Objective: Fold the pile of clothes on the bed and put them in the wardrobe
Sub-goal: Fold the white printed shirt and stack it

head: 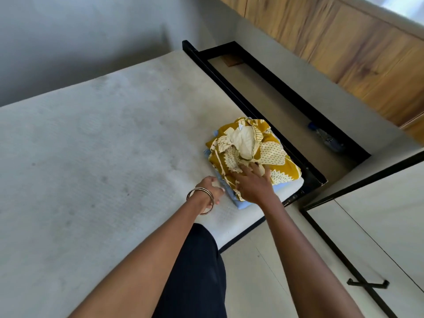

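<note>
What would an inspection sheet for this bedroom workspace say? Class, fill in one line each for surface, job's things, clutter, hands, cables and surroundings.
Surface: bare grey mattress on a black bed frame.
Job's things: folded yellow patterned garment stacked on folded light blue clothes near the mattress corner.
Clutter: plastic bottle on the floor beyond the frame.
Hands: right hand rests flat on the yellow garment; left hand, bangles on its wrist, at the stack's near edge, grip unclear.
Cables: nothing seen.
Surroundings: white wardrobe door with black handle; wooden cabinets.
</note>
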Motion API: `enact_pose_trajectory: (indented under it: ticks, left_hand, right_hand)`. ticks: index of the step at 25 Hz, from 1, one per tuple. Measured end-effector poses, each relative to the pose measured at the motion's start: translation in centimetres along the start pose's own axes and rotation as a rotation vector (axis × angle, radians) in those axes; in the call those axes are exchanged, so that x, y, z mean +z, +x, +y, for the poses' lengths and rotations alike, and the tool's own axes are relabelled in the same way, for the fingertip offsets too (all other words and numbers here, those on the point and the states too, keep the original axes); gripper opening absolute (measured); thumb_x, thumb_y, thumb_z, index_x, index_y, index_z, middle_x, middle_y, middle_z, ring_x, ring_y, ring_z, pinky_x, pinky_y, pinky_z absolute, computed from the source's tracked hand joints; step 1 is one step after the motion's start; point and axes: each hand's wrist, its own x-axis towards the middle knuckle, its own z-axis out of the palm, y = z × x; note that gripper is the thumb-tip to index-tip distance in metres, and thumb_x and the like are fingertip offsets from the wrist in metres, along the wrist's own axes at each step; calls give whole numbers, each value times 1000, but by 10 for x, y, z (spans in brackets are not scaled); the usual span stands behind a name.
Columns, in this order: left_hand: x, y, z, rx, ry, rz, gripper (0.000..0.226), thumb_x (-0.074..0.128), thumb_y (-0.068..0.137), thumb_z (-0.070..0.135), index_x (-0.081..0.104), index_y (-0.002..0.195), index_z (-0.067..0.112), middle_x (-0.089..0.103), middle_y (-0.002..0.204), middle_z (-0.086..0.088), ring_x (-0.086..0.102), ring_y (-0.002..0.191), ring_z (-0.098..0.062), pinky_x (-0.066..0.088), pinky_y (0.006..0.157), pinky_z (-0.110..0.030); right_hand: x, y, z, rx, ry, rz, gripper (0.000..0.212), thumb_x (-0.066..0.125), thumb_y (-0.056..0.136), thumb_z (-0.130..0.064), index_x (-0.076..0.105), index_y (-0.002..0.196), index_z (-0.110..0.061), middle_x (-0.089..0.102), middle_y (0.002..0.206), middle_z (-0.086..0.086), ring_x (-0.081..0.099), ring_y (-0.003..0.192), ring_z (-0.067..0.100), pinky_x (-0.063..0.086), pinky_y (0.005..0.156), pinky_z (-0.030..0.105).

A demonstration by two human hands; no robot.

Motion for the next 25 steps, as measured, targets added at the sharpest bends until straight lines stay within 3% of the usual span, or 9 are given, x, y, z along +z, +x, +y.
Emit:
enact_pose_trajectory:
  ticks: [1,3,5,8,11,16,22,25]
  left_hand:
    - [-6,-5,-3,15,61,0,44,58,92,13,46,134,21,63,119,-11,65,80,-19,47,58,-25]
    - [-25,-19,-10,61,143,10,34,59,91,14,55,124,19,66,113,-9,65,80,-21,45,59,-25]
    - [-47,-37,-21,114,143,55,28,61,88,13,62,116,17,69,106,-9,66,78,-22,45,55,-21]
    - [-80,-67,-42,221,58,189,21,59,89,10,67,108,15,72,94,-10,66,69,-21,41,43,-14]
    - [-132,-112,-79,301,-63,329,20,54,93,9,69,104,16,74,86,-6,68,65,-17,44,49,-16]
    - [-245,-177,-171,334,-221,679,23,50,92,1,70,97,11,73,80,-10,65,58,-16,45,47,-11]
    - [-379,-255,-334,245,-336,1054,25,49,88,-7,69,93,7,68,75,-14,62,59,-20,51,59,-23]
    - [-432,-284,-414,24,-248,1368,24,55,83,-4,70,98,8,72,89,-17,67,84,-32,49,77,-34]
  right_hand:
    - [0,-1,-10,76,16,-20,49,44,98,-28,36,146,-37,18,162,3,7,149,33,0,113,64]
    - [-12,-7,-38,246,168,91,51,46,96,-18,37,146,-27,21,159,10,10,146,37,9,112,63]
    - [-27,-17,-72,257,271,187,46,47,95,-14,44,140,-20,33,150,12,20,139,37,21,108,57]
    - [-34,-29,-122,99,412,205,34,50,96,-17,56,129,-23,49,138,5,33,130,30,28,99,48]
    - [-39,-41,-195,-80,535,186,32,51,92,-10,65,119,-22,66,116,0,55,115,24,41,90,40]
    - [-52,-71,-339,-392,706,94,31,52,89,-1,68,111,-15,71,93,1,65,85,20,53,81,36]
    - [-32,-102,-507,-624,730,50,31,53,90,0,66,116,-11,65,99,8,60,78,19,51,79,34]
    - [-6,-110,-569,-718,728,-10,29,58,93,-7,64,120,-14,62,106,7,62,90,22,51,83,35]
